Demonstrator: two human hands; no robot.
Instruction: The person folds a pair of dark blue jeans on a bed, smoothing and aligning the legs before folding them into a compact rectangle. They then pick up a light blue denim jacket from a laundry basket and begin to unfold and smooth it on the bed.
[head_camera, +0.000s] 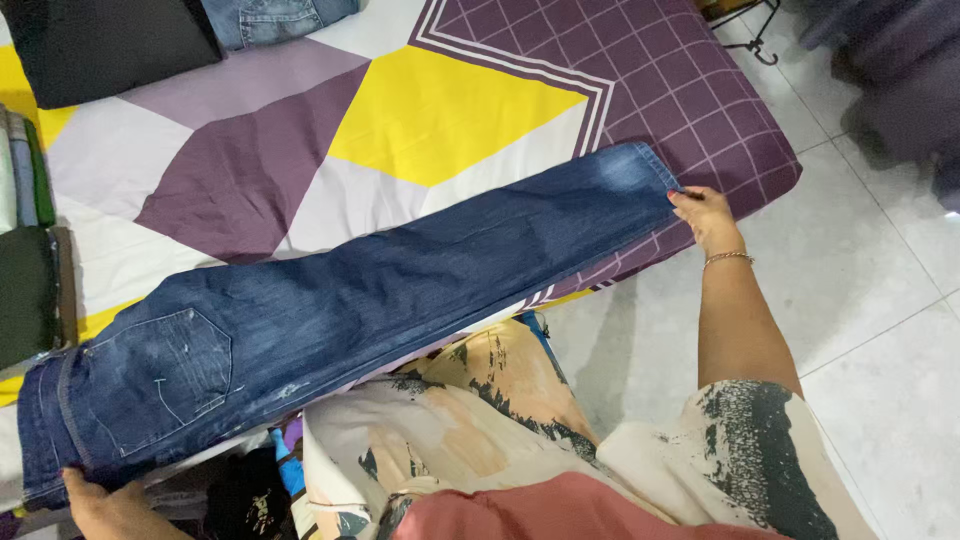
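While a pair of dark blue denim jeans (370, 300), folded lengthwise with the legs stacked, lies stretched flat across the near edge of a bed, each end is held by one of the person's hands. The right hand (703, 215), a thin metal bracelet (728, 258) on its wrist, pinches the hem of the legs, fingers closed on the cloth at the corner of the mattress. The left hand (100, 500), only partly in view at the bottom edge, grips the waistband end with fingers curled under the denim, just below the stitched back pocket (165, 375). The denim looks heavy and faded in patches along the thigh and hem. Beneath it spreads a smooth bedsheet (420, 110) printed in yellow, purple, grey and white blocks, with a purple grid panel towards the right. A folded black garment (100, 40) and another folded pair of lighter jeans (280, 18) rest at the far side; more folded clothes (25, 240) stack at the left edge. Pale glossy floor tiles (860, 300) lie to the right.
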